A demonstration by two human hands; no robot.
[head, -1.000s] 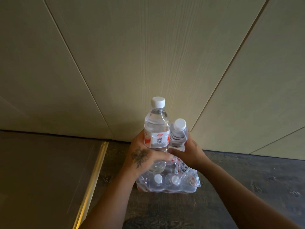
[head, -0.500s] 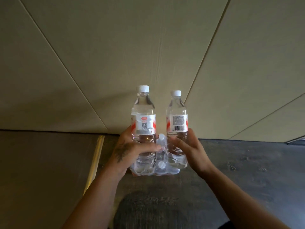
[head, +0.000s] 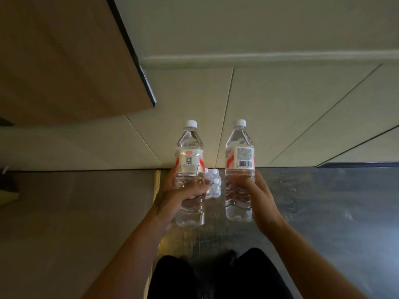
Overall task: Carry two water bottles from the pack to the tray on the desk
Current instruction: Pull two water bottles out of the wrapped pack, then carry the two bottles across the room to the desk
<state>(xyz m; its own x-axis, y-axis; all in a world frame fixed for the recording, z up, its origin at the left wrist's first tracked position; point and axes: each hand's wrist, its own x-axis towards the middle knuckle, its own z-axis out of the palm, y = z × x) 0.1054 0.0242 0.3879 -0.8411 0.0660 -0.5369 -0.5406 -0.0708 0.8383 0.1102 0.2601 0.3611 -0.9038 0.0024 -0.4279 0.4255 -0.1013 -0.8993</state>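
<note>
I hold two clear water bottles upright in front of me, each with a white cap and a red-and-white label. My left hand (head: 183, 193) is wrapped around the lower half of the left bottle (head: 190, 156). My right hand (head: 258, 197) grips the right bottle (head: 239, 156) from its right side, barcode facing me. Between the two bottles, far below on the floor against the wall, the plastic-wrapped pack (head: 212, 183) of bottles shows only partly. No tray or desk is in view.
Pale wall panels (head: 280, 117) rise straight ahead. A wooden panel with a dark edge (head: 64, 61) juts out at the upper left. The floor is dark on the right (head: 323, 201) and brownish on the left, split by a brass strip (head: 157, 180). My dark trousers (head: 216, 277) show below.
Both bottles have been lifted clear of the pack and moved apart. My view has risen, so the pack now looks small and far below, and my legs have come into view.
</note>
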